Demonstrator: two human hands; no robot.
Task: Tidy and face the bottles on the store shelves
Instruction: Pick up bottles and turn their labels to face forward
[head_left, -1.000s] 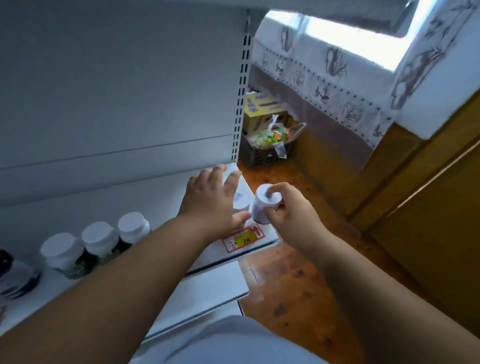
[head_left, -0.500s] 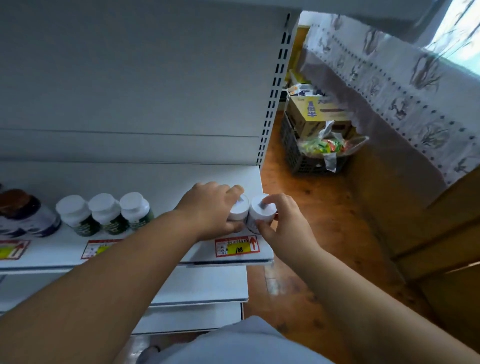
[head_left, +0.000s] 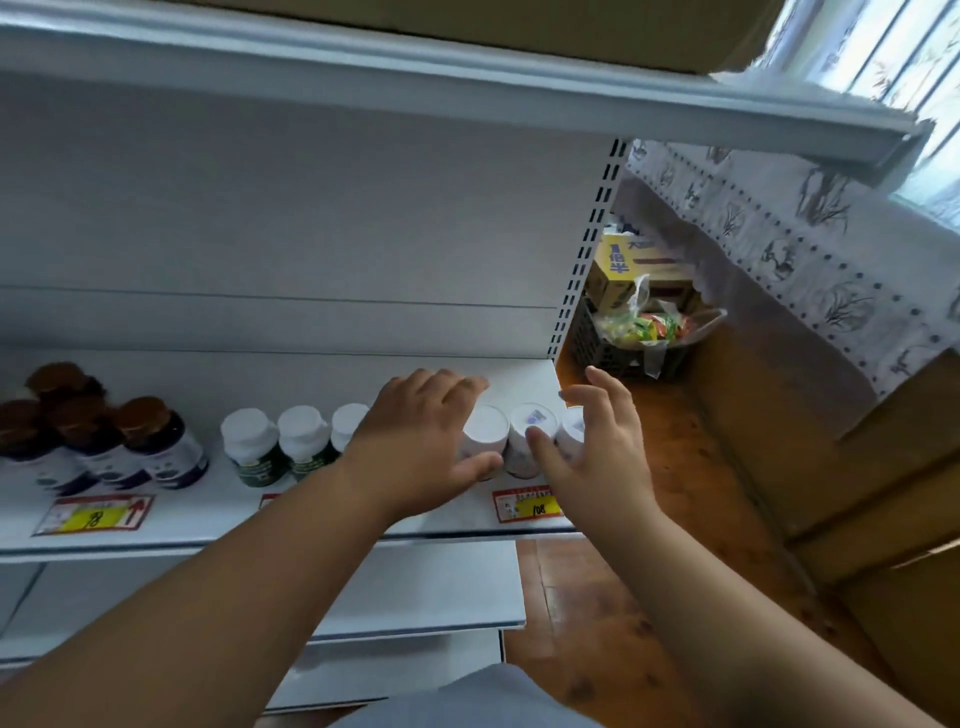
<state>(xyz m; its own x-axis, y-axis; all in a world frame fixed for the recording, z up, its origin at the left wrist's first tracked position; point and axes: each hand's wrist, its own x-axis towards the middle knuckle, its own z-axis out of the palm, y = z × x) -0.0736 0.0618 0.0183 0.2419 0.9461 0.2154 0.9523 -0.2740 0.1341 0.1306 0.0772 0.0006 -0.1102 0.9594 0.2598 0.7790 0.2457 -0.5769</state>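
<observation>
Where shelf (head_left: 291, 374) ends, wooden floor (head_left: 670, 467).

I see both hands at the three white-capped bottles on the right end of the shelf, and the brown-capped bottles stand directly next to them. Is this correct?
Not quite. In the head view the left hand and right hand are at the three white-capped bottles, but next to them stand green-labelled bottles. The brown-capped bottles stand further left, beyond a gap on the shelf.

Third green bottle (head_left: 349, 423): mostly behind my left hand (head_left: 415, 441).
Rightmost white bottle (head_left: 570, 431): half covered by my right hand (head_left: 592, 457).
Labels: too blurred to read.
</observation>
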